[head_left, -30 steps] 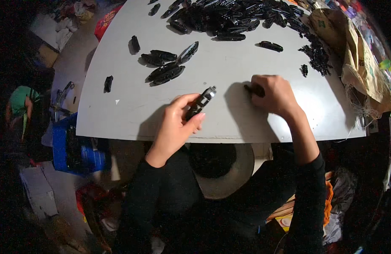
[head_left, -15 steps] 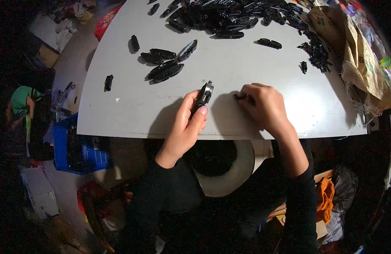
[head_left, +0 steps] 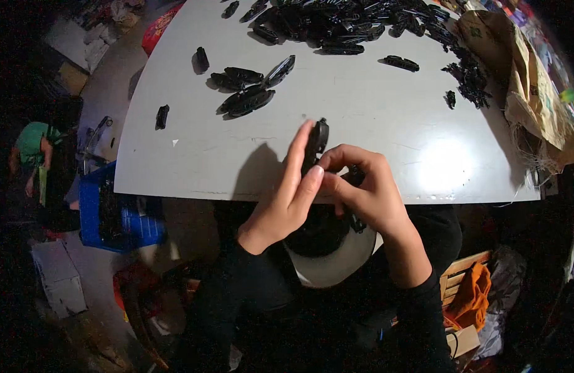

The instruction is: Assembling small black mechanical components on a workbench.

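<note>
An elongated black plastic part [head_left: 320,135] stands up from my left hand [head_left: 280,208], which grips it between the thumb and straight fingers. My right hand [head_left: 377,196] is closed, its thumb and index fingertips meeting the left thumb at the part's lower end. What those fingertips pinch is hidden. Dark pieces show behind the right hand's fingers and just below them, too covered to make out. Both hands are over the near edge of the white table [head_left: 374,124]. Beyond them lies a small group of similar black parts [head_left: 246,101].
A large heap of black parts [head_left: 336,22] covers the far side, with small black bits [head_left: 470,84] at its right. A tan woven sack [head_left: 529,93] drapes over the right edge. Below are a round light container [head_left: 336,273] and a blue crate [head_left: 88,214].
My right hand has left the tabletop, coming left and nearer to meet my left hand. The left hand, still holding the black part, has shifted slightly right.
</note>
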The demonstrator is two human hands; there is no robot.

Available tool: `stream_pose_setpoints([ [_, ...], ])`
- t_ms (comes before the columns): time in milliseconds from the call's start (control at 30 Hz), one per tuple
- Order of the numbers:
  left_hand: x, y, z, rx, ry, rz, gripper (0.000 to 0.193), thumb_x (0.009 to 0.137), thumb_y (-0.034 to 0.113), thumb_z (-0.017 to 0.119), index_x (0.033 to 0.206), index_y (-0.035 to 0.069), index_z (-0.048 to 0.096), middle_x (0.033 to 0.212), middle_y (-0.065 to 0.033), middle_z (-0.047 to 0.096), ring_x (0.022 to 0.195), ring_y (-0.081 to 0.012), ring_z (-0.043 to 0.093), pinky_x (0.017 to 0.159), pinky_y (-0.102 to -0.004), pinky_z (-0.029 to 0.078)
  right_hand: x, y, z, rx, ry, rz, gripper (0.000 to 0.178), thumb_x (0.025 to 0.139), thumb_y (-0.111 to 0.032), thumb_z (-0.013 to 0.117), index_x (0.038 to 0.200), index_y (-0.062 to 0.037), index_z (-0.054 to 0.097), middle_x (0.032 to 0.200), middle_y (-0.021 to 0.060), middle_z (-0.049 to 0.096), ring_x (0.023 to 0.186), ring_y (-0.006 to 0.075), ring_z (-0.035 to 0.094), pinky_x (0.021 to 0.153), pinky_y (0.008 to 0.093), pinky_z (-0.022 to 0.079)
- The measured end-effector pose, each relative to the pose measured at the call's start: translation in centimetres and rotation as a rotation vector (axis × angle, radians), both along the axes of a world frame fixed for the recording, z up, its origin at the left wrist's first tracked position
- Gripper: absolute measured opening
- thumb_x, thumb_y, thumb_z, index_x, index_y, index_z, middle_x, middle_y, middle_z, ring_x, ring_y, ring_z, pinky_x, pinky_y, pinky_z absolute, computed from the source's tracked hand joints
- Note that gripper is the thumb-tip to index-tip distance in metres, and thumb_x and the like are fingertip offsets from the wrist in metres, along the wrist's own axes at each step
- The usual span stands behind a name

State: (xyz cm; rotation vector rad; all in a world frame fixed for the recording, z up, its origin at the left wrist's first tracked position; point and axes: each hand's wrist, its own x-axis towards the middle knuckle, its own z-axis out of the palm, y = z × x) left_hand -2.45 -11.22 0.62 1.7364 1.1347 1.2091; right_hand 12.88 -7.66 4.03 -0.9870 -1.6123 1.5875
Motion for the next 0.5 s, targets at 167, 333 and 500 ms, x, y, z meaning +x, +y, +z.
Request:
stream_pose_setpoints([
  [167,0.3,-0.5,0.2,-0.143,-0.099,-0.078,0.049,0.096,0.012,0.036,0.139,-0.003,0.018,0.140,-0.0215,0.029,0.130,-0.0288,0.031,0.104,-0.0354,0.025,0.0,0.0,-0.9,0.247,0.003,-0.074,0.012,0.081,-0.003,0.060,0.090,0.0027,0.057,0.073,0.0031,0.056,0.054,0.0058,0.051,0.045,0.0188,0.042],
  [333,0.5,-1.6,1.1,-0.060,-0.077,-0.076,0.049,0.090,0.006,0.042,0.136,-0.003,0.028,0.136,-0.0190,0.037,0.127,-0.0277,0.036,0.103,-0.0341,0.027,0.9,-0.5,0.4,-0.261,0.104,-0.053,0.021,0.078,-0.008,0.068,0.092,0.0020,0.056,0.067,0.0029,0.055,0.049,0.0078,0.051,0.043,0.0197,0.039],
  [500,0.6,-3.7,1.6,-0.125,0.079,-0.203,0.054,0.086,0.002,0.046,0.137,0.004,0.029,0.131,-0.0189,0.044,0.114,-0.0321,0.050,0.093,-0.0356,0.041,2.5,-3.0,-0.5,-0.325,0.029,-0.003,0.026,0.078,-0.012,0.070,0.096,0.0006,0.057,0.063,0.0010,0.056,0.045,0.0075,0.051,0.041,0.0197,0.038],
])
